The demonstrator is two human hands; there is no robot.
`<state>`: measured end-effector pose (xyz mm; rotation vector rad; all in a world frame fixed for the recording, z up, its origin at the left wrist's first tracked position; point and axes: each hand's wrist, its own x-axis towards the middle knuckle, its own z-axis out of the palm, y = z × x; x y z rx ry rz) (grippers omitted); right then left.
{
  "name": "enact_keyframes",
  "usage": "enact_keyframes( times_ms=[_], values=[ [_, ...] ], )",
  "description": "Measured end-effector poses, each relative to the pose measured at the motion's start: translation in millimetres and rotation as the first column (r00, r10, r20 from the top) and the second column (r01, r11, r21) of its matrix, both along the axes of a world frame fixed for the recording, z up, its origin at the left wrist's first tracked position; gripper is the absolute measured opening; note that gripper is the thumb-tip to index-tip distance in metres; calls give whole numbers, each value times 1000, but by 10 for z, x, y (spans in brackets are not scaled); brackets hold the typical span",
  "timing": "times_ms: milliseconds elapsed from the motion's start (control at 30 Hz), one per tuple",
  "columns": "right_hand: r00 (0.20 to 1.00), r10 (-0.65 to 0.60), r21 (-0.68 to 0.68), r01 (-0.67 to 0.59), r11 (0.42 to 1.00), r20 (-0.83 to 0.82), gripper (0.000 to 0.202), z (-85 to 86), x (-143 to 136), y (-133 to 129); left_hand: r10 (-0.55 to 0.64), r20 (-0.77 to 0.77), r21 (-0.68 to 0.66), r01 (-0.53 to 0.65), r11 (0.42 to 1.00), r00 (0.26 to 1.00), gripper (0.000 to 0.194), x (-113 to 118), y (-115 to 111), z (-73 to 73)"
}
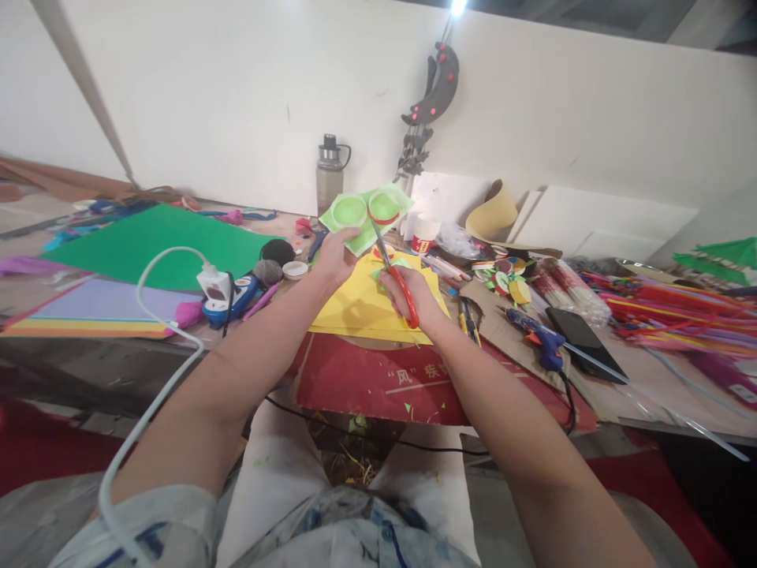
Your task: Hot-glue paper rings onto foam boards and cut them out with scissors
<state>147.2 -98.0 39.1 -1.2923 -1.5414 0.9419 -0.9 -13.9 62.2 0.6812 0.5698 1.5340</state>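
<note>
My left hand (339, 256) is closed on the near edge of a light green sheet (374, 229), held up above the table. Two shallow round cups or rings sit on that sheet: a pale one (348, 211) at left and a red-rimmed one (384, 207) at right. In my right hand (417, 293) is a pair of scissors (404, 293) with red handles, its blades pointing up at the sheet beside the red-rimmed ring. Whether the blades touch the sheet I cannot tell. Yellow paper (348, 304) lies on the table beneath both hands.
A water bottle (330, 177) stands at the back. Leftward lie a green sheet (159, 241) and a power strip (228, 304) with a white cable. To the right are a paper cup (424, 235), a glue gun (541, 339), a phone (583, 343) and colourful pipe cleaners (662, 308).
</note>
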Motion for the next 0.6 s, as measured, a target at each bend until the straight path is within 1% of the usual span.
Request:
enact_keyframes(
  times_ms=[100,267,467,600],
  values=[
    [1000,18,25,-18,1000,-10,39,-37,-1,36,5,-31,30,-4,1000,1000,19,-22,40,-16],
    [998,33,13,-32,999,-45,41,-64,1,83,-9,-8,82,9,997,1000,23,2,47,-51],
    [1000,4,66,-4,998,6,39,-84,28,116,-65,-52,214,75,974,996,31,5,60,-111],
    [1000,0,73,-2,997,28,36,-107,67,147,-56,-47,197,64,978,997,37,27,35,-99]
  ],
)
